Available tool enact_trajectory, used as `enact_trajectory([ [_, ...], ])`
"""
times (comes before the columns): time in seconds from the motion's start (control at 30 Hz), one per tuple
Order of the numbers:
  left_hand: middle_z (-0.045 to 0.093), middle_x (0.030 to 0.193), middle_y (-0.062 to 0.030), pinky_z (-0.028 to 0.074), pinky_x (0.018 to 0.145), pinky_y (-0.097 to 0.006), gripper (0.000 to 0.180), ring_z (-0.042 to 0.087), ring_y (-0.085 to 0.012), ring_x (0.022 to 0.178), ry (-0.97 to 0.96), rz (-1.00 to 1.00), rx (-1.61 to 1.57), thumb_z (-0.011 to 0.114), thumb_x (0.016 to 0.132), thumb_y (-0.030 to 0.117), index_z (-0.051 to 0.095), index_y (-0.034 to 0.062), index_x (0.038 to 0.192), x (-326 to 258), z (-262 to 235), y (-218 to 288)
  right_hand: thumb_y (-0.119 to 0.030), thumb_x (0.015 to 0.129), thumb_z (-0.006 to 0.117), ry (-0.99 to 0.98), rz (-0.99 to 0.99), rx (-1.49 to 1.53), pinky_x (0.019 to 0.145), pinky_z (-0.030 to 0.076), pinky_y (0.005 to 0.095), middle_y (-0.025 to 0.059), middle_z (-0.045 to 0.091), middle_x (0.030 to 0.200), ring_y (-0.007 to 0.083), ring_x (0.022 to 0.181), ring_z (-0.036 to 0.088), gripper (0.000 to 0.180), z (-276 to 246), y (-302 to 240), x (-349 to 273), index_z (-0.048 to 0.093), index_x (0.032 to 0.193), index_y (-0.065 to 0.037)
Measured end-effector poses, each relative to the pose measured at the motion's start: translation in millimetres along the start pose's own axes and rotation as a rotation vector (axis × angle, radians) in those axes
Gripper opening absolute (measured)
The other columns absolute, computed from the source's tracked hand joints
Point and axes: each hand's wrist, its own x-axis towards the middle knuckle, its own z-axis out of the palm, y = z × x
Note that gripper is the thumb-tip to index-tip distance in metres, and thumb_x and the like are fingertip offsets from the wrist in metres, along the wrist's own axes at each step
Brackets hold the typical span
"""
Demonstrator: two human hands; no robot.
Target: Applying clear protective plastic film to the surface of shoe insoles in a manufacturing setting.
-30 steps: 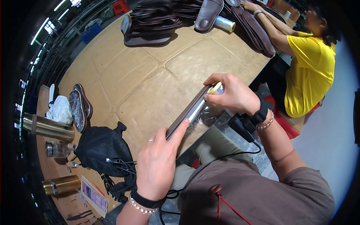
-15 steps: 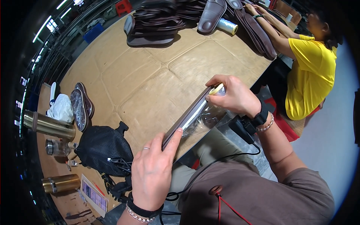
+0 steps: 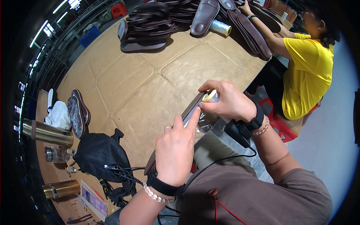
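Note:
A dark brown insole is held on edge at the front of the table, slanting up to the right. My right hand is closed at its upper end, gripping a roll of clear film with a yellowish core against it. My left hand is wrapped over the insole's middle, its index finger stretched along the side and nearly touching the right thumb. Some loose clear film hangs below the right hand. The left palm hides much of the insole; its lower end shows beside the wrist.
Stacked brown insoles and another film roll lie at the back. Film-wrapped insoles, a black mesh bag, a steel flask and a phone lie left. A co-worker in yellow handles insoles at right. A black cable crosses my lap.
My left hand has slid up along the insole toward my right hand, covering more of it. The right hand keeps its hold on the film roll. The co-worker's arm has shifted slightly.

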Motion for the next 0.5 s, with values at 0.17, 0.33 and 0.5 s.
enact_trajectory([
  [0.17,0.058,0.109,-0.0125,0.060,0.076,-0.042,0.064,0.068,-0.0308,0.092,0.041,0.030,-0.063,0.063,0.096,0.007,0.050,0.0210,0.156,-6,6,-6,-0.043,0.089,0.083,-0.071,-0.137,0.084,0.080,0.058,0.0403,0.0214,0.075,0.094,0.0347,0.085,0.074,0.065,-16,8,-7,0.065,0.133,0.001],
  [0.33,0.060,0.135,-0.0220,0.058,0.094,-0.047,0.079,0.068,-0.0419,0.109,-0.090,-0.035,-0.137,0.056,0.088,-0.010,0.045,0.0230,0.159,-4,-3,-3,-0.033,0.088,0.084,-0.022,0.092,0.238,0.077,0.056,0.0352,0.0175,0.074,0.095,0.0222,0.082,0.070,0.053,-13,9,-14,0.070,0.127,-0.001],
  [0.5,0.060,0.136,-0.0210,0.058,0.095,-0.047,0.081,0.067,-0.0413,0.110,-0.108,-0.036,-0.124,0.056,0.088,-0.010,0.044,0.0245,0.160,-5,-3,-3,-0.030,0.084,0.088,0.205,0.081,-0.012,0.078,0.057,0.0331,0.0131,0.075,0.098,0.0208,0.083,0.072,0.049,-4,7,-21,0.072,0.124,-0.005],
])
